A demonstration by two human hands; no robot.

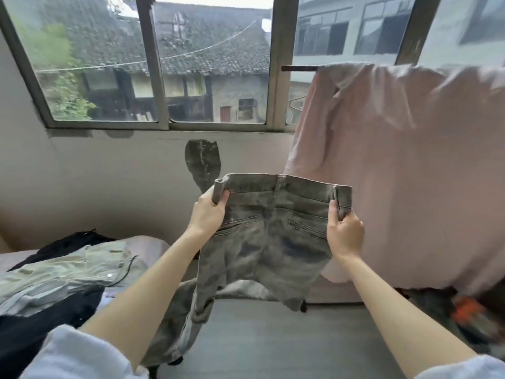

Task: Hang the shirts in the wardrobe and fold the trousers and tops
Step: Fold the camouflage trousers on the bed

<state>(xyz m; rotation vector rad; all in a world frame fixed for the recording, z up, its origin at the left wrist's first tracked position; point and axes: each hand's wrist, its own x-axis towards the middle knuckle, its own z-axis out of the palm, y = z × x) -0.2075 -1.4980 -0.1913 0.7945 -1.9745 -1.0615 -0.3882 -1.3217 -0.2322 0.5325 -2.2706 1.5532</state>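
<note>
I hold a pair of washed grey trousers [270, 242] up in the air by the waistband, back pockets facing me. My left hand [209, 213] grips the waistband's left corner and my right hand [345, 232] grips its right corner. The legs hang down; the left one trails in folds onto the grey bed surface [273, 340]. A pile of other clothes [62, 272], pale green and black garments, lies on the bed to the left.
A large pink cloth [404, 170] hangs over a rail at the right, close behind the trousers. A wide window [164, 77] fills the wall ahead. Dark and orange items [464, 310] sit at the right below the cloth.
</note>
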